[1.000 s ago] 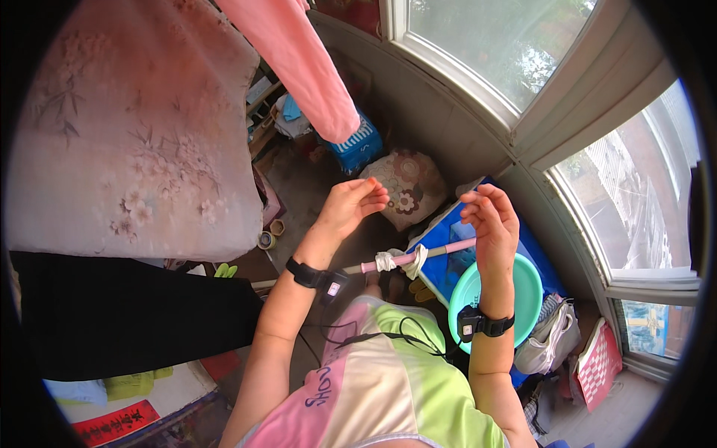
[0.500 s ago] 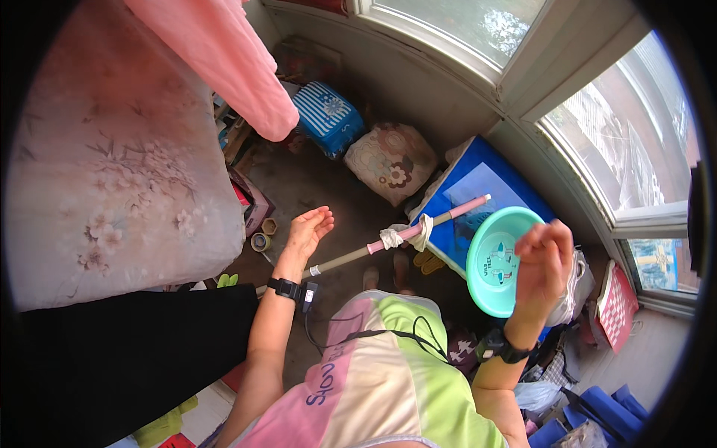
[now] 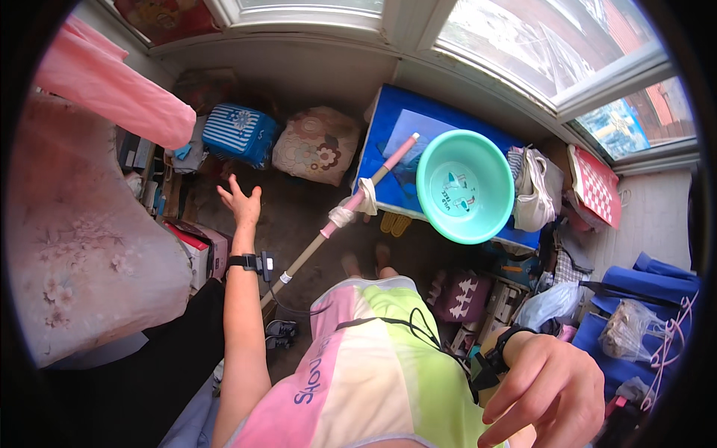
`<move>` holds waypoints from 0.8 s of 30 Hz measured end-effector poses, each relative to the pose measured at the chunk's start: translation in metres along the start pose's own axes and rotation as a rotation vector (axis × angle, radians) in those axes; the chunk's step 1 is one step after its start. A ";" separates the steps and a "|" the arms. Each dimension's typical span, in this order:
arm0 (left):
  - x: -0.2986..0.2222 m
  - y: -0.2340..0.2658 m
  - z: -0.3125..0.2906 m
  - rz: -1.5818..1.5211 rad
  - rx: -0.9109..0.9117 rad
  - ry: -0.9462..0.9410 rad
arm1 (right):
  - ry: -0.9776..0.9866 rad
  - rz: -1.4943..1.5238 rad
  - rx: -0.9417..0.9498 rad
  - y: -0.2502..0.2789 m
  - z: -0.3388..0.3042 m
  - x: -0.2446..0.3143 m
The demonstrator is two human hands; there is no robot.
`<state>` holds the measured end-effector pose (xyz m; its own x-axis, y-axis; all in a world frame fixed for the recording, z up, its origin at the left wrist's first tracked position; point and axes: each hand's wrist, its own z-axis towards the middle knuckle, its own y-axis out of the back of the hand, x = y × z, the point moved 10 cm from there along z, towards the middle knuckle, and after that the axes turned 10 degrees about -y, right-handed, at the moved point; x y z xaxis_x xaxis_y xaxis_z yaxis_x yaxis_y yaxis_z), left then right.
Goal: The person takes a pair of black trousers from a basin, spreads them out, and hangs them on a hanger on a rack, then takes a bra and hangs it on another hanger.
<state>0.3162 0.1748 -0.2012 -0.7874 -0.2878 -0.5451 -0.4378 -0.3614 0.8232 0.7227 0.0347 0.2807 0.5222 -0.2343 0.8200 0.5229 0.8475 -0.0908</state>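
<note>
My left hand (image 3: 243,203) is raised over the floor with its fingers spread, holding nothing. It is nearest to a blue-and-white striped package (image 3: 240,136) and a flowered cushion (image 3: 317,145). My right hand (image 3: 553,384) hangs close at the lower right, its fingers loosely bent and apart; nothing shows in it, though the fingertips are partly hidden. A pink and beige pole (image 3: 306,257) with whitish cloths (image 3: 366,198) tied on it slants past my left forearm, untouched by either hand. Beyond it a mint-green basin (image 3: 485,187) rests on a blue-topped table (image 3: 403,108).
A pink cloth (image 3: 119,89) hangs at the upper left, above a flower-patterned cover (image 3: 97,246). Black fabric (image 3: 149,373) lies beside my left arm. To the right are a whitish bag (image 3: 534,190), a red-checked item (image 3: 597,190), blue fabric (image 3: 635,299) and pink hangers (image 3: 668,343). Windows line the far side.
The view has swung rightward. My left hand has reached farther out and its fingers have spread. My right hand has moved from beside the basin back toward my body.
</note>
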 end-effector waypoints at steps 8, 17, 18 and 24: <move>-0.058 -0.045 -0.022 -0.319 0.314 -0.012 | -0.024 -0.060 -0.240 0.012 -0.028 0.021; -0.139 -0.133 -0.109 -0.189 0.470 -0.207 | 0.040 -0.017 -0.257 0.043 -0.080 0.059; -0.152 -0.143 -0.114 -0.189 0.505 -0.202 | 0.061 -0.014 -0.258 0.050 -0.087 0.063; -0.193 -0.191 -0.138 -0.240 0.519 -0.301 | 0.147 0.037 -0.295 0.075 -0.116 0.091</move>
<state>0.6111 0.1771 -0.2752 -0.6956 0.0365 -0.7175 -0.7106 0.1126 0.6946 0.8876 0.0220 0.2833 0.6251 -0.2905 0.7244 0.6632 0.6872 -0.2967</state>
